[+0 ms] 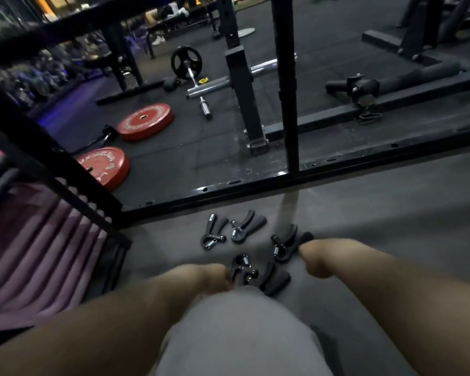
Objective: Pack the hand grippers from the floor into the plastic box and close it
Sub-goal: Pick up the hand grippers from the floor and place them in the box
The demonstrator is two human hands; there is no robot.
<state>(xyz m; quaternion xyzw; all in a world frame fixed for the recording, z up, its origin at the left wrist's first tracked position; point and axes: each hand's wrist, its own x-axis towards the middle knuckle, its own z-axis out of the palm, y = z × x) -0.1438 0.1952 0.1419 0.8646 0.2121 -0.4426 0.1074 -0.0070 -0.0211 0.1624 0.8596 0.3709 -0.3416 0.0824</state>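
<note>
Several black hand grippers lie on the grey floor. One of them touches the curled fingers of the right hand; if they pinch its handle, I cannot tell. Another lies just beside the left hand, whose fingers are blurred. Two more lie beyond the fingers, near a black rack frame.

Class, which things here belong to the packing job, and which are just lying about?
Job: four hand grippers, left hand, right hand; box not in view.
Lying about: red plates, barbell, rack, mat.
</note>
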